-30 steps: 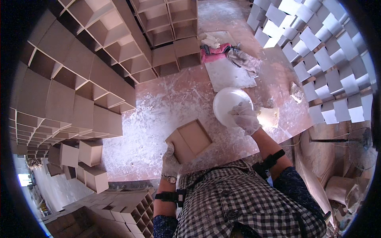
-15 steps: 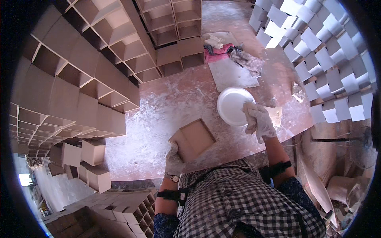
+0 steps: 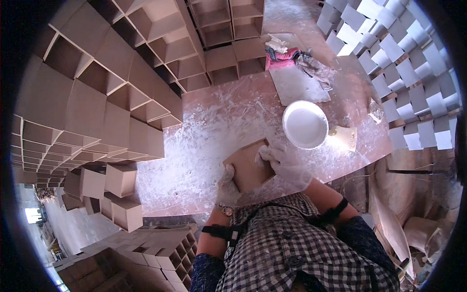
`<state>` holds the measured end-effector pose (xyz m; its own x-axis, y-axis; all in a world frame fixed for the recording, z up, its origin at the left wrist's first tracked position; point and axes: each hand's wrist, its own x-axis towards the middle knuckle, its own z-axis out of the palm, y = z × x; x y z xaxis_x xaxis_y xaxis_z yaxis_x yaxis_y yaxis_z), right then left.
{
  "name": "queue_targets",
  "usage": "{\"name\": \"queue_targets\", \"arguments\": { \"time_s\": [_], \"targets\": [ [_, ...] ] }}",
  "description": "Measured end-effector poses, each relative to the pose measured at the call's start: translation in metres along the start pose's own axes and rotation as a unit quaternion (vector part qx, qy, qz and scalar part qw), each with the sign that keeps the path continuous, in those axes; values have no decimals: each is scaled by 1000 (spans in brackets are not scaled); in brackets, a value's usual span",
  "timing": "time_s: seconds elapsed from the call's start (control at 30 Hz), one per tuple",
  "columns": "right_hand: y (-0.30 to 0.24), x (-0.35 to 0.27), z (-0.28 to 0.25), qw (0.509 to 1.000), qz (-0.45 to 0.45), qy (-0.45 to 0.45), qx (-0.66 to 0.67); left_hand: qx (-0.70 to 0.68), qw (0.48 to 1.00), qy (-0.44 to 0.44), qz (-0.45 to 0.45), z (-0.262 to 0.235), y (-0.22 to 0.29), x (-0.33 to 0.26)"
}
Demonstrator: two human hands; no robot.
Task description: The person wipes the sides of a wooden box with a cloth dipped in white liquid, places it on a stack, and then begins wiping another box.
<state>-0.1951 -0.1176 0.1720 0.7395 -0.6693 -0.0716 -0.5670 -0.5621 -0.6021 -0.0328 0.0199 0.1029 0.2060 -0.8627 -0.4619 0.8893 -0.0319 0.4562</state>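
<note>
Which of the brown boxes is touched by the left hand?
The box between the left hand and right hand; the other brown boxes are stacked, touching neither hand.

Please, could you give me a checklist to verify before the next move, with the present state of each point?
1. Left hand holding the box: ok, it grips the left side.
2. Right hand at the box: ok, it is over the right side.
3. Right hand's hold clear to see: not ok, fingers blurred.
4. Box resting on the table: cannot tell from above.
5. White bowl apart from both hands: ok.
6. Pink rag away from the box: ok.
</note>
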Motion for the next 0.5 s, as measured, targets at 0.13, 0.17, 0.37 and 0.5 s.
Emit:
{"name": "queue_targets", "arguments": {
  "time_s": [0.13,0.17,0.37,0.5],
  "targets": [
    [-17,-36,11,984,-138,50,105,-55,997,-26,-36,-5,-1,0],
    [-16,-34,19,975,-173,80,111,-77,994,-46,-57,-2,2,-2],
    [0,11,24,987,88,109,83,-49,998,-30,-20,9,6,1],
    [-5,19,19,981,18,157,115,29,999,18,10,10,5,4]
  ]
}}
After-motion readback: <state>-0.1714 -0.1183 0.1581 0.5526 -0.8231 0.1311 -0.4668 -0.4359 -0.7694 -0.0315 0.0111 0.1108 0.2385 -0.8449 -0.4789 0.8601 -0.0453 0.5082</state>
